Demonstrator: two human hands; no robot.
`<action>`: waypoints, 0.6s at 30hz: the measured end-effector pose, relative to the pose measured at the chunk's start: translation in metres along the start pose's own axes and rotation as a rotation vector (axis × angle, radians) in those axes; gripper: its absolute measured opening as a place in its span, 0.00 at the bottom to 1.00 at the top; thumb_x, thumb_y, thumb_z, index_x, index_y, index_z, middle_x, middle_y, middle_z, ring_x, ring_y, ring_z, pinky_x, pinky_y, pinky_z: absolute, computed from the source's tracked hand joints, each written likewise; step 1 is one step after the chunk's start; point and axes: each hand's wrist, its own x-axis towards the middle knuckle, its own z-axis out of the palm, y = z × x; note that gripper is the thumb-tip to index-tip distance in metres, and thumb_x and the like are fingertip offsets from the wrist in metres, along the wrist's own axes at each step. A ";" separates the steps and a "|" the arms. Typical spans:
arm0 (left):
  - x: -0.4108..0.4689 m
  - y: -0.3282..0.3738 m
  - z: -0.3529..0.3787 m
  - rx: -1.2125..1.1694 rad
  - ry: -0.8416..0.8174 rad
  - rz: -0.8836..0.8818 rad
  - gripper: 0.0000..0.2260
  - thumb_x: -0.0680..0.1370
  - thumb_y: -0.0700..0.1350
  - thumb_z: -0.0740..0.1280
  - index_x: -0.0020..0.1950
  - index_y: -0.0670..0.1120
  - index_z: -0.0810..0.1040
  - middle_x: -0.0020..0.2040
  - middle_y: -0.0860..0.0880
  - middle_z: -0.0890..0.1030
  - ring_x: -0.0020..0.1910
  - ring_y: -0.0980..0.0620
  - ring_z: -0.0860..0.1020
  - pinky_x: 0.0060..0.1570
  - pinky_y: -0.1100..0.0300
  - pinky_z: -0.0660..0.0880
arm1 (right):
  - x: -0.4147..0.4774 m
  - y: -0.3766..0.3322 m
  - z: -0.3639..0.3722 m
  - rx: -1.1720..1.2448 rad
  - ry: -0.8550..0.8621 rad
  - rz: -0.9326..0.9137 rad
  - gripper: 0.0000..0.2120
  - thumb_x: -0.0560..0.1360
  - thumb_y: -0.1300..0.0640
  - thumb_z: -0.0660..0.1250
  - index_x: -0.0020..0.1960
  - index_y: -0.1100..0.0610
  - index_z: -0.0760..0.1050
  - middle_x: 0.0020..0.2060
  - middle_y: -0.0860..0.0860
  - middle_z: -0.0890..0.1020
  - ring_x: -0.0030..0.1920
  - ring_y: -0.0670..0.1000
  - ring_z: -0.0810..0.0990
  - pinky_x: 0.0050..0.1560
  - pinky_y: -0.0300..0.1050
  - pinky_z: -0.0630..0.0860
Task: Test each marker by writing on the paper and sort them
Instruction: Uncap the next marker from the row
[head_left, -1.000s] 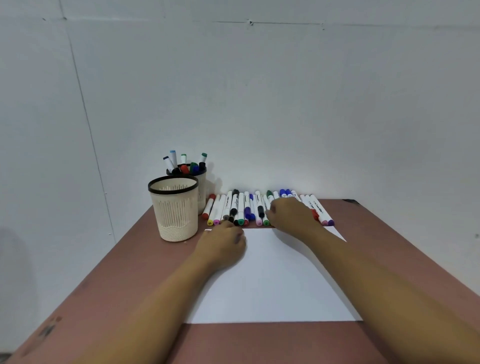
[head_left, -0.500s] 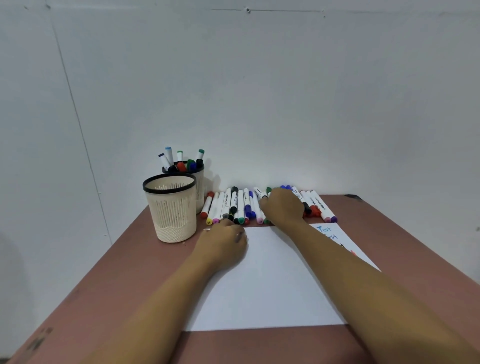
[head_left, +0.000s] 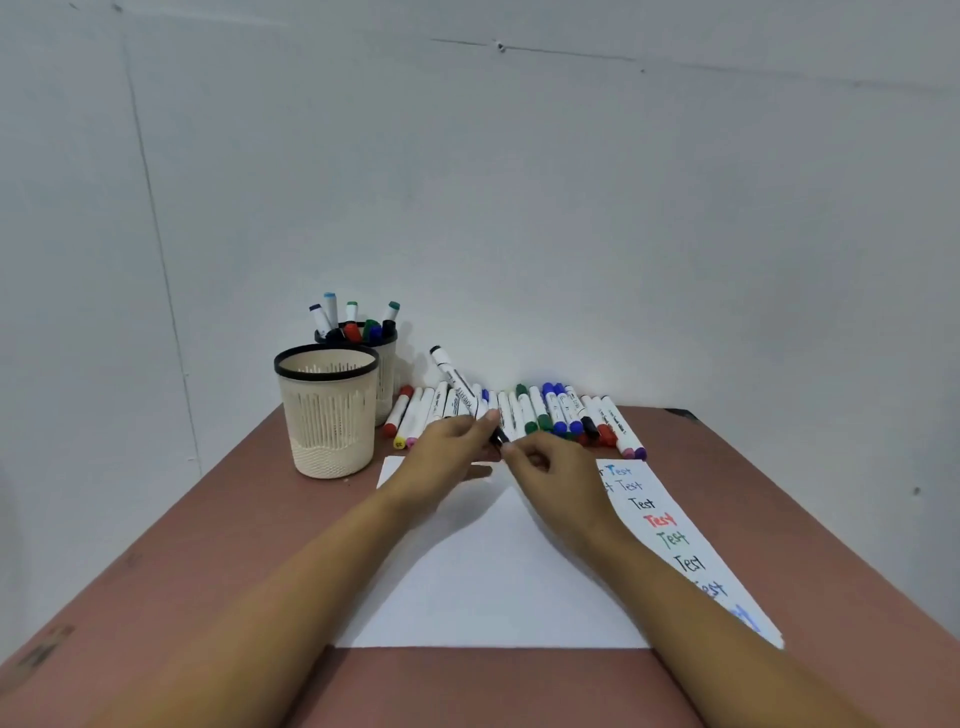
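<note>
Over the paper's (head_left: 493, 571) far edge, left hand (head_left: 447, 449) and right hand (head_left: 550, 467) grip one black marker (head_left: 461, 387); bare sheet lies nearer.

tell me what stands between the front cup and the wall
In the head view, a second cup stands there, just behind the front cup, holding several capped markers.

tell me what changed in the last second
A black-capped marker came up out of the row. The left hand rose off the paper and now holds the marker, tilted. The right hand drew back from the row and pinches the marker's lower cap. The cups, the paper and the rest of the row stayed put.
</note>
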 end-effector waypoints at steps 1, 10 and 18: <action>-0.001 -0.001 0.000 -0.069 -0.001 -0.009 0.15 0.81 0.48 0.60 0.50 0.36 0.76 0.50 0.38 0.82 0.52 0.45 0.81 0.53 0.54 0.78 | -0.001 0.001 0.002 -0.022 -0.021 -0.011 0.11 0.78 0.53 0.65 0.40 0.55 0.79 0.33 0.45 0.79 0.35 0.40 0.75 0.34 0.30 0.67; -0.007 -0.004 0.008 0.762 0.001 0.288 0.08 0.83 0.45 0.55 0.51 0.41 0.69 0.38 0.51 0.69 0.39 0.51 0.69 0.38 0.59 0.61 | 0.015 0.001 -0.013 0.271 0.170 0.166 0.21 0.77 0.44 0.64 0.33 0.57 0.69 0.25 0.47 0.67 0.27 0.46 0.64 0.31 0.38 0.61; -0.015 -0.002 0.011 0.916 -0.072 0.398 0.11 0.82 0.48 0.56 0.42 0.46 0.62 0.30 0.53 0.66 0.32 0.48 0.65 0.33 0.54 0.55 | 0.015 0.000 -0.012 0.473 0.058 0.233 0.14 0.79 0.55 0.64 0.36 0.59 0.70 0.29 0.53 0.71 0.21 0.43 0.63 0.21 0.35 0.58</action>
